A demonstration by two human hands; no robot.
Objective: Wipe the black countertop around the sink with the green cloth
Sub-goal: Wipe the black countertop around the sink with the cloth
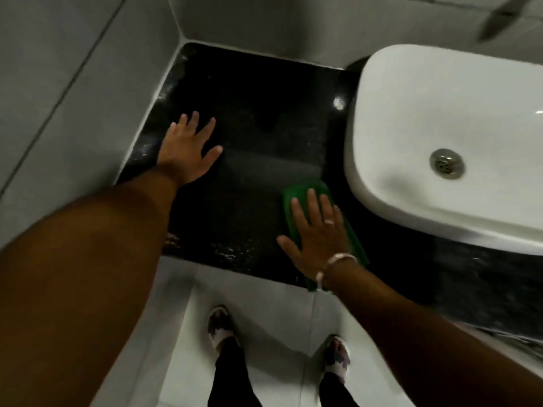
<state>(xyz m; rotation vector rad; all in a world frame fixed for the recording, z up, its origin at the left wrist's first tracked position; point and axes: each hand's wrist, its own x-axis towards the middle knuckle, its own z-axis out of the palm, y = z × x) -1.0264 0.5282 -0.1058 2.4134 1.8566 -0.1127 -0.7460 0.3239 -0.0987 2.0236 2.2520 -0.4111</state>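
The black countertop (252,118) fills the corner left of the white sink (417,118). A green cloth (302,190) lies flat on it near the front edge, close beside the sink's left rim. My right hand (316,233) presses flat on top of the cloth with fingers spread, covering most of it. My left hand (188,151) rests flat on the counter's left side by the wall, fingers apart, holding nothing. Wet streaks shine on the counter near the front edge and along the left wall.
Grey tiled walls (73,83) close the counter on the left and back. The sink's metal drain (446,163) shows at right. Below the counter edge are pale floor tiles (264,304) and my two feet in sandals (220,324).
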